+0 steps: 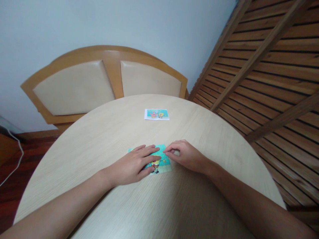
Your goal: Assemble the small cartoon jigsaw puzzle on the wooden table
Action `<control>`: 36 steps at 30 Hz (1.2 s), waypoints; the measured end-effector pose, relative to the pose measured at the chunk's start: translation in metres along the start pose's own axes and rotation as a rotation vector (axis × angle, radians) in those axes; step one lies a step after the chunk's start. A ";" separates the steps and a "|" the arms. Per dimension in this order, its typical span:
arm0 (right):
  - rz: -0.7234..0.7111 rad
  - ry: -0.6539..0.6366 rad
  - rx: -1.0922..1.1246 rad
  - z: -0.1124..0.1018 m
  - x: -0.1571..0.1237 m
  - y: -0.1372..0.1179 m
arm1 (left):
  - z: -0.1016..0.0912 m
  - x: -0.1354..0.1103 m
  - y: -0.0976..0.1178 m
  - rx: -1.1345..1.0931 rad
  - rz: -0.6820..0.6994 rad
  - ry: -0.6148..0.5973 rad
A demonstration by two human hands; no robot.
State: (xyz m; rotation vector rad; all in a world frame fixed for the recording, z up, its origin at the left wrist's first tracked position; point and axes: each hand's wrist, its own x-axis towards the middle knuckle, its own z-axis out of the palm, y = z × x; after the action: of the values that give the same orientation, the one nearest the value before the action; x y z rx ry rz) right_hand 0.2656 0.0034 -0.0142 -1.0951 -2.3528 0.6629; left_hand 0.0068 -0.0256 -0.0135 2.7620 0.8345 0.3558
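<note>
On the table lies a flat turquoise jigsaw puzzle (pixel 163 168) with a yellow cartoon figure on it, its piece lines faintly visible. My left hand (pixel 136 163) rests flat across the left and middle of it, fingers spread, covering much of the picture. At the puzzle's upper right edge, my right hand (pixel 185 155) has thumb and forefinger brought together in a pinch. Whatever is between those fingertips, if anything, is too small to make out.
Farther back on the round pale wooden table (pixel 107 129) lies a white-bordered card (pixel 157 114) with pink and yellow cartoon figures. A cushioned wooden bench back (pixel 112 76) stands behind the table. Wooden slats (pixel 274 79) rise on the right; a white cable (pixel 20 146) hangs at left.
</note>
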 end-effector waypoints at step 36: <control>-0.247 -0.140 -0.153 -0.002 -0.007 -0.005 | -0.002 0.004 -0.002 -0.009 -0.018 0.096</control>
State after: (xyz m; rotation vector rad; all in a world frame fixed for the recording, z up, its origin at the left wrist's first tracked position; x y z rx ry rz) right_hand 0.2678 -0.0044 -0.0108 -0.8209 -2.6397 0.4902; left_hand 0.0087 -0.0215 -0.0117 2.7457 0.8774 0.4908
